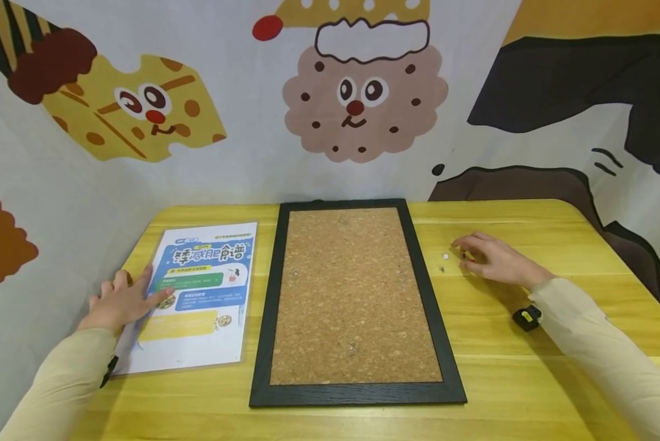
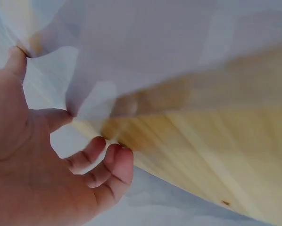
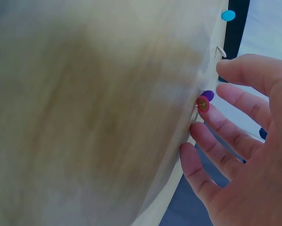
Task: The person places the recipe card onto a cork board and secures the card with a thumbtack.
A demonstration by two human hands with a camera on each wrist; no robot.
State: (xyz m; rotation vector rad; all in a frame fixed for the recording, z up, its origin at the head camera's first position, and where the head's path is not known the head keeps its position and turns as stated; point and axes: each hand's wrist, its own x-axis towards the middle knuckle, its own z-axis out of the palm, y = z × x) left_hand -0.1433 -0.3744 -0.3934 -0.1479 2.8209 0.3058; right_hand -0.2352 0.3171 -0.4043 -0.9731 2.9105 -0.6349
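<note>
My left hand (image 1: 117, 301) rests on the left edge of a laminated printed sheet (image 1: 194, 352), its fingers spread and the thumb lying over the print. In the left wrist view, fingertips (image 2: 118, 155) stand right at the sheet's clear border. On the right, my other hand (image 1: 497, 260) is low over the table beside several thumbtacks, fingers loosely bent. The right wrist view shows a red thumbtack (image 3: 203, 104) and a purple thumbtack (image 3: 208, 95) right at its fingertips. A white thumbtack (image 3: 220, 52) and a blue thumbtack (image 3: 228, 15) lie beyond the thumb.
Between the hands lies a cork board (image 1: 357, 294) in a black frame (image 1: 357, 395), with a few small shiny spots on the cork. The yellow wood-grain table (image 1: 506, 380) meets a cartoon-printed cloth wall (image 1: 241, 174) at its back and left.
</note>
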